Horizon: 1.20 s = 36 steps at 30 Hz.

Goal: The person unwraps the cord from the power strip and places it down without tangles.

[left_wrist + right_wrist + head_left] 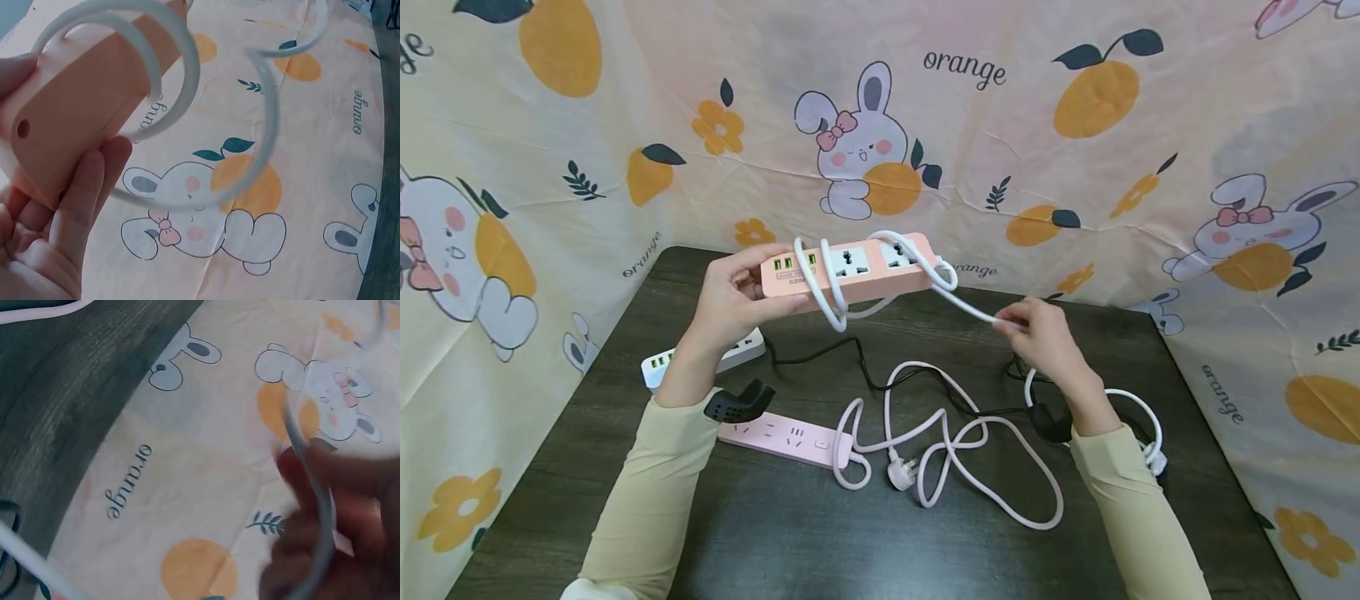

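Observation:
My left hand [737, 287] grips one end of an orange power strip [880, 283], raised over the table, its white sockets and green USB ports facing up. The strip's white cord [273, 119] loops loosely around its body. Off to the right, my right hand [1045, 337] pinches a stretch of that cord running from the strip's far end. In the right wrist view the cord [320, 500] passes blurred along the fingers. Beyond the right hand, more white cord curves down to the table, where a white plug [1154, 458] lies near the right sleeve.
On the dark table [850, 550] lies a pink power strip [790, 439], its tangled cord ending in a pale plug [901, 472]. A white power strip [741, 350] with a black cord [861, 367] sits behind the left forearm. Patterned cloth [992, 125] surrounds the table's back and sides.

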Motion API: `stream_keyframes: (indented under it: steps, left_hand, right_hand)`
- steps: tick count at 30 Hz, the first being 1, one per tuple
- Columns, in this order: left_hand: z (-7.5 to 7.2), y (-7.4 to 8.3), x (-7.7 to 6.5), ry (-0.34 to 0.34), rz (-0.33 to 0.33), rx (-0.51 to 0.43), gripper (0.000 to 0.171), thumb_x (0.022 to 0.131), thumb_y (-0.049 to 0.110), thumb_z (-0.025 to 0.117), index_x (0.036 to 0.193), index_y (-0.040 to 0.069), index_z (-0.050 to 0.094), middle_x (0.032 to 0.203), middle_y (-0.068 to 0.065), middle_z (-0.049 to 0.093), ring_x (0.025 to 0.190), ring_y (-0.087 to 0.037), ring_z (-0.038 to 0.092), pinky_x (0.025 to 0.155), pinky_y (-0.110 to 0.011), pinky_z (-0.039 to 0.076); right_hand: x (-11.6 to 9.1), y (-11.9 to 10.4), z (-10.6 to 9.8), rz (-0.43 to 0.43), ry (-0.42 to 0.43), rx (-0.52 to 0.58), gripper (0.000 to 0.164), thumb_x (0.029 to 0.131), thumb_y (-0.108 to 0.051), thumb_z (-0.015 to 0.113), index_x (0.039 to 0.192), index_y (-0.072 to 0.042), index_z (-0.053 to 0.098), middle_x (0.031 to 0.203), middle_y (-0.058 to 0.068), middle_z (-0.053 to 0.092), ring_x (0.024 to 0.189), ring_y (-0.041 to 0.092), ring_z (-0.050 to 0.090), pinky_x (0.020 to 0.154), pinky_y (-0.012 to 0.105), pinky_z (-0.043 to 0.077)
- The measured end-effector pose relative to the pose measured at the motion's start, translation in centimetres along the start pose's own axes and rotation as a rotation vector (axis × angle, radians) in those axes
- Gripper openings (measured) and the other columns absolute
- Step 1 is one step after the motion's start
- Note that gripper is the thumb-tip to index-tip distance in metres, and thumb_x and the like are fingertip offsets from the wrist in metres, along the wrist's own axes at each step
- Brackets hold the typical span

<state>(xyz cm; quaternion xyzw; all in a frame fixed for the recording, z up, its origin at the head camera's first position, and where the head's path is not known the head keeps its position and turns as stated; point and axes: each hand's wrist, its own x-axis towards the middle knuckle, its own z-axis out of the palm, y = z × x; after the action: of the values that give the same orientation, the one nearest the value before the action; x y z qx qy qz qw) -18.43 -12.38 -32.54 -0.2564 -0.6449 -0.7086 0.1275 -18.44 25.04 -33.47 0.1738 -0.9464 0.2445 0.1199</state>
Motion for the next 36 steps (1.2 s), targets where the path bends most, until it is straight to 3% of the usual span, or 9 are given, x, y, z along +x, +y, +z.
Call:
stream_keyframes:
  steps: [4,7,10,13,18,22,28,32,36]
  left_hand:
    - [-0.6,-0.2,-0.2,-0.071,-0.005,-0.005,0.048,0.063,-0.024,0.067,0.109,-0.021,0.055,0.095,-0.002,0.066,0.071,-0.010,0.064,0.060,-0.019,0.052]
    - [-1.0,-0.3,-0.3,-0.113,-0.014,0.049,0.048,0.062,-0.023,0.069,0.108,-0.018,0.057,0.095,-0.002,0.065,0.071,-0.011,0.063,0.061,-0.020,0.052]
    - [-1.3,-0.5,-0.3,-0.129,-0.020,0.099,0.049,0.061,-0.022,0.071,0.108,-0.016,0.059,0.096,-0.005,0.064,0.072,-0.011,0.063,0.063,-0.021,0.053]
    - [-1.4,-0.8,-0.3,-0.110,-0.032,0.118,0.048,0.063,-0.020,0.072,0.109,-0.015,0.060,0.097,-0.007,0.064,0.073,-0.012,0.064,0.063,-0.021,0.053]
    - [-1.4,-1.0,-0.1,-0.027,-0.036,0.133,0.046,0.065,-0.018,0.073,0.109,-0.013,0.061,0.092,-0.003,0.064,0.070,-0.010,0.064,0.062,-0.019,0.053]
    - [-1.4,-1.0,0.1,0.041,-0.023,0.151,0.045,0.065,-0.017,0.073,0.108,-0.013,0.061,0.089,-0.001,0.065,0.069,-0.008,0.064,0.061,-0.017,0.052]
    - [-1.8,-0.5,0.4,0.100,-0.006,0.176,0.045,0.065,-0.017,0.073,0.108,-0.013,0.061,0.089,0.000,0.065,0.071,-0.007,0.062,0.062,-0.016,0.051]
    - [-2.1,-0.2,0.5,0.117,-0.007,0.148,0.044,0.066,-0.017,0.072,0.108,-0.015,0.060,0.091,-0.002,0.065,0.072,-0.008,0.062,0.063,-0.016,0.051]
    - [-2.3,0.0,0.5,0.129,0.001,0.146,0.045,0.066,-0.018,0.071,0.109,-0.015,0.059,0.091,-0.002,0.065,0.073,-0.008,0.062,0.063,-0.016,0.051]
  right_hand:
    - [1.3,0.4,-0.7,0.155,0.417,0.124,0.013,0.087,-0.003,0.063,0.083,0.010,0.067,0.069,0.004,0.053,0.064,0.012,0.046,0.058,0.024,0.034]
    - [1.7,0.2,-2.5,0.191,0.652,0.418,0.013,0.087,-0.001,0.063,0.083,0.010,0.066,0.069,-0.005,0.054,0.061,0.003,0.043,0.055,0.016,0.034]
    - [1.2,0.2,-4.7,0.079,0.791,0.791,0.010,0.087,0.005,0.061,0.081,0.012,0.065,0.070,-0.001,0.060,0.059,0.008,0.045,0.052,0.015,0.037]
    - [0.0,0.6,-6.5,-0.098,0.785,1.076,0.009,0.085,0.011,0.058,0.080,0.018,0.061,0.073,0.013,0.063,0.059,0.016,0.047,0.055,0.019,0.043]
    - [-3.2,2.2,-8.1,-0.336,0.506,1.288,0.008,0.083,0.022,0.049,0.082,0.029,0.054,0.077,0.021,0.058,0.067,0.024,0.052,0.064,0.026,0.048]
    - [-5.2,3.6,-8.7,-0.441,0.278,1.198,0.009,0.081,0.025,0.048,0.083,0.027,0.057,0.081,0.022,0.057,0.076,0.023,0.053,0.069,0.023,0.047]
    - [-7.0,5.7,-9.3,-0.425,0.017,0.802,0.012,0.080,0.018,0.059,0.090,0.013,0.065,0.086,0.014,0.060,0.079,0.016,0.052,0.068,0.018,0.045]
    - [-8.0,6.9,-9.1,-0.340,-0.132,0.443,0.031,0.075,0.019,0.065,0.091,-0.008,0.067,0.079,0.002,0.056,0.072,0.009,0.047,0.061,0.020,0.039]
    - [-9.1,7.7,-8.2,-0.150,-0.273,0.194,0.034,0.073,0.012,0.069,0.085,-0.020,0.063,0.071,-0.009,0.050,0.064,0.005,0.044,0.053,0.022,0.035]
